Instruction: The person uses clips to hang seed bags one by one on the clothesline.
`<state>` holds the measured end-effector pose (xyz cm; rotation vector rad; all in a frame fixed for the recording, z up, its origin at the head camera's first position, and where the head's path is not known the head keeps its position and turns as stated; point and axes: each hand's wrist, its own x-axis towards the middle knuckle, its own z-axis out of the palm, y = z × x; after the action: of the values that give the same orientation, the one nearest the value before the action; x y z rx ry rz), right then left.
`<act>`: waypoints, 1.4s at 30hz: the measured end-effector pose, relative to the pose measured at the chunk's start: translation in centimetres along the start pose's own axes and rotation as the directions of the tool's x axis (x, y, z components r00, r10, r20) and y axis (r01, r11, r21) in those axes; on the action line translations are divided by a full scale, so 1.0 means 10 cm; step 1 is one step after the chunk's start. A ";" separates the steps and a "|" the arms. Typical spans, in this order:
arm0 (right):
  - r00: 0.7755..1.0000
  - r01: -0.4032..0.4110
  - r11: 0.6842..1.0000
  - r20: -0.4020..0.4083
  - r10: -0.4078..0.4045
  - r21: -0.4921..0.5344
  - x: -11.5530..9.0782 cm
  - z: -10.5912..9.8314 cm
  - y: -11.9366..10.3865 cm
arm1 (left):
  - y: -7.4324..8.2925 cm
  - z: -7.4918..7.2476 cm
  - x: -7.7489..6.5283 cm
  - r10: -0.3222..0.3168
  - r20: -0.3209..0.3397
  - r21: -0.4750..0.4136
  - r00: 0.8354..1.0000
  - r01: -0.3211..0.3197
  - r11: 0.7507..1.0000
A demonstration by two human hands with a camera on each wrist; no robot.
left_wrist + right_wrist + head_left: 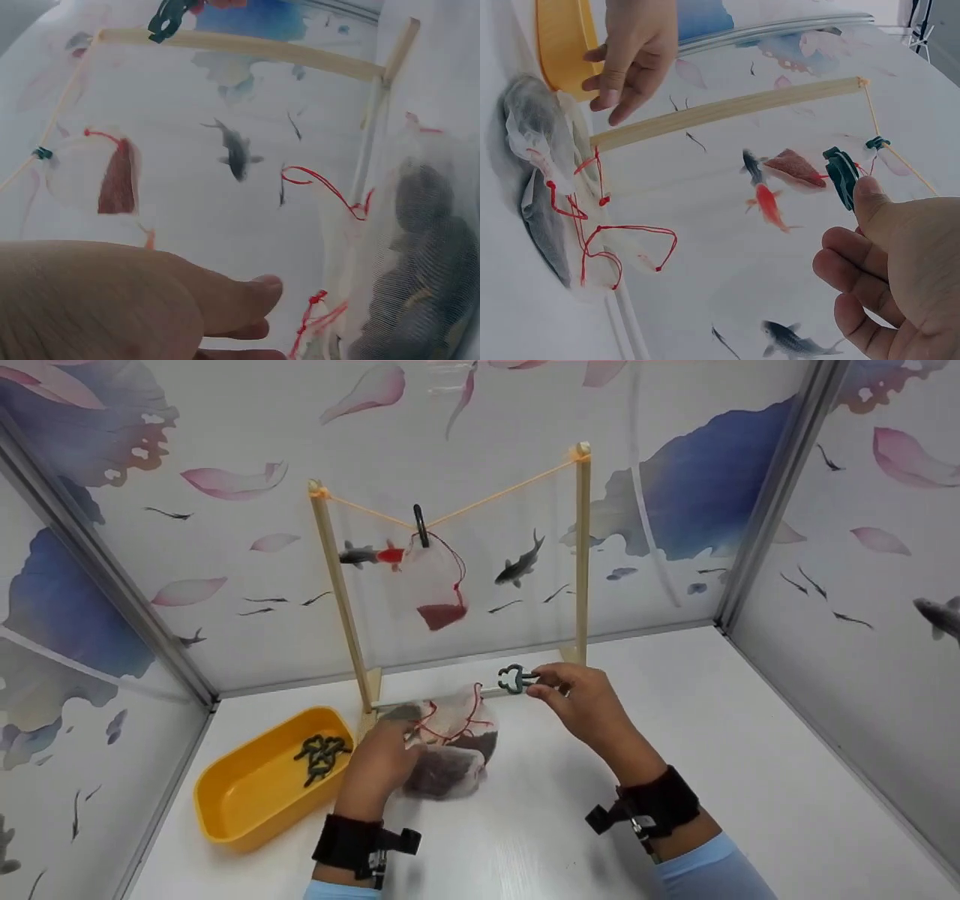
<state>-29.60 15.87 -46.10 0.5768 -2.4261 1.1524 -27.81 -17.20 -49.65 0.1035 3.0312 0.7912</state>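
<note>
My right hand (583, 701) pinches a dark green clip (515, 679) between thumb and forefinger; the same clip (843, 178) is large in the right wrist view. Above the mesh drawstring bags my left hand (382, 757) hangs with loosely bent fingers and holds nothing, as the right wrist view shows. The bags have red cords (472, 709); one bag of dark contents (444, 772) lies nearest me. A similar bag with reddish-brown contents (441, 616) hangs from an orange string (510, 496), held by a dark clip (421, 526).
Two wooden posts (583, 555) carry the sagging string. At the left stands a yellow tub (247, 802) with several dark green clips (322, 757) inside. Panels printed with fish and petals enclose the white table (540, 840) at the back and sides.
</note>
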 end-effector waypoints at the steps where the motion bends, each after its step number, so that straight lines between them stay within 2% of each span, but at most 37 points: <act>1: 1.000 -0.015 1.000 -0.006 0.015 -0.002 0.00 -0.01 0.01 | 0.00 0.04 0.01 0.016 0.024 0.012 1.000 -0.016 1.000; 4: 0.999 -0.051 0.999 -0.002 0.051 0.012 0.00 -0.01 0.04 | 0.08 0.18 0.03 0.089 0.079 0.011 0.993 -0.090 0.996; 6: 0.997 -0.071 0.997 0.012 0.071 0.027 0.00 -0.01 0.05 | 0.16 0.28 0.05 0.158 0.106 0.024 0.982 -0.161 0.987; 9: 0.995 -0.091 0.995 0.031 0.090 0.049 0.00 0.00 0.08 | 0.25 0.44 0.04 0.234 0.122 0.109 0.965 -0.247 0.963; 12: 0.994 -0.106 0.993 0.045 0.104 0.055 0.01 0.01 0.09 | 0.32 0.54 0.00 0.287 0.110 0.229 0.951 -0.306 0.924; 16: 0.993 -0.104 0.993 0.053 0.102 0.047 0.01 0.01 0.10 | 0.34 0.58 -0.07 0.367 0.063 0.298 0.928 -0.369 0.880; 19: 0.995 -0.091 0.995 0.048 0.089 0.038 0.02 0.01 0.11 | 0.35 0.54 -0.09 0.410 0.015 0.323 0.912 -0.393 0.861; 21: 0.996 -0.082 0.996 0.042 0.081 0.034 0.02 0.01 0.11 | 0.35 0.49 -0.08 0.416 -0.032 0.339 0.909 -0.382 0.860; 22: 0.996 -0.079 0.996 0.039 0.078 0.034 0.02 0.00 0.11 | 0.35 0.46 -0.08 0.411 -0.059 0.342 0.910 -0.368 0.865; 23: 0.997 -0.077 0.997 0.035 0.076 0.032 0.02 0.00 0.12 | 0.35 0.42 -0.07 0.389 -0.080 0.338 0.918 -0.343 0.876; 26: 0.996 -0.081 0.996 0.028 0.080 0.035 0.02 0.00 0.12 | 0.34 0.32 -0.05 0.358 -0.179 0.338 0.916 -0.284 0.897; 31: 0.996 -0.091 0.995 0.027 0.090 0.041 0.04 -0.02 0.13 | 0.25 0.12 -0.05 0.326 -0.332 0.309 0.885 -0.224 0.924; 33: 0.995 -0.095 0.995 0.025 0.094 0.041 0.05 -0.02 0.13 | 0.22 0.02 -0.05 0.278 -0.360 0.266 0.890 -0.188 0.945; 35: 0.995 -0.097 0.995 0.024 0.096 0.040 0.05 -0.02 0.13 | 0.19 -0.07 -0.05 0.203 -0.380 0.196 0.902 -0.136 0.971; 36: 0.995 -0.096 0.995 0.025 0.095 0.038 0.06 -0.02 0.13 | 0.19 -0.12 -0.05 0.168 -0.395 0.151 0.903 -0.116 0.982; 38: 0.995 -0.093 0.995 0.025 0.092 0.040 0.06 -0.01 0.14 | 0.17 -0.21 -0.05 0.099 -0.433 0.065 0.896 -0.079 0.995; 39: 0.996 -0.089 0.995 0.024 0.088 0.042 0.07 -0.01 0.13 | 0.16 -0.25 -0.05 0.072 -0.457 0.018 0.887 -0.072 0.997; 42: 0.997 -0.071 0.997 0.019 0.070 0.037 0.13 -0.03 0.11 | 0.17 -0.40 -0.02 0.028 -0.533 -0.111 0.846 -0.103 0.988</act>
<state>-31.22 16.49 -45.89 0.5185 -2.4624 1.2293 -27.59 -17.65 -45.32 -0.0188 3.4821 1.2134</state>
